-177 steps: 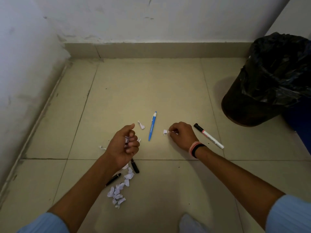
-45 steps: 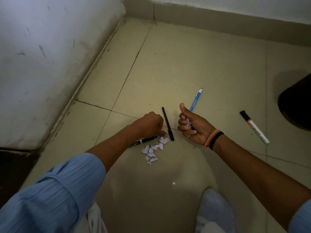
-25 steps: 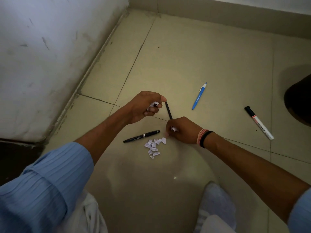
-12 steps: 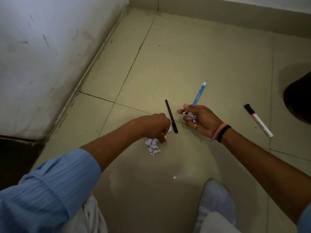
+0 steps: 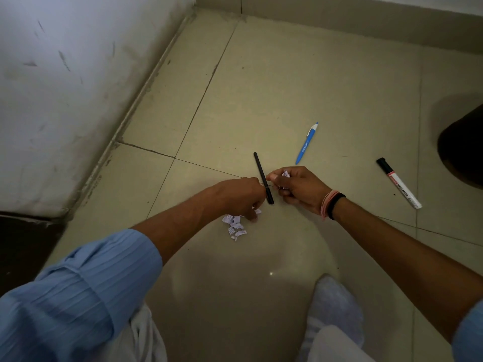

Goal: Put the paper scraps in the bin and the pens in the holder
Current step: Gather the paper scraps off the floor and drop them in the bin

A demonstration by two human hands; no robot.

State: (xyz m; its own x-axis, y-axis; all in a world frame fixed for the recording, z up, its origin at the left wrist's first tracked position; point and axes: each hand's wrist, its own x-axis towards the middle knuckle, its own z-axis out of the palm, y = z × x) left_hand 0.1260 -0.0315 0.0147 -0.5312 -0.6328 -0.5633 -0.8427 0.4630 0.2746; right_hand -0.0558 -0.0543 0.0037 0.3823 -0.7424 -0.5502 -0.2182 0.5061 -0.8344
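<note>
Crumpled white paper scraps [image 5: 234,227] lie on bare tiled floor [image 5: 287,74] under the left hand [image 5: 241,195], grip unclear. Right hand [image 5: 298,188] clutches scraps beside the slim black pen [image 5: 263,176]; open floor beyond.

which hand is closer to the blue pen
Right. The right hand, clutching paper scraps, sits just below the blue pen with bare floor between. The left hand is farther, beyond the black pen, over the scrap pile.
</note>
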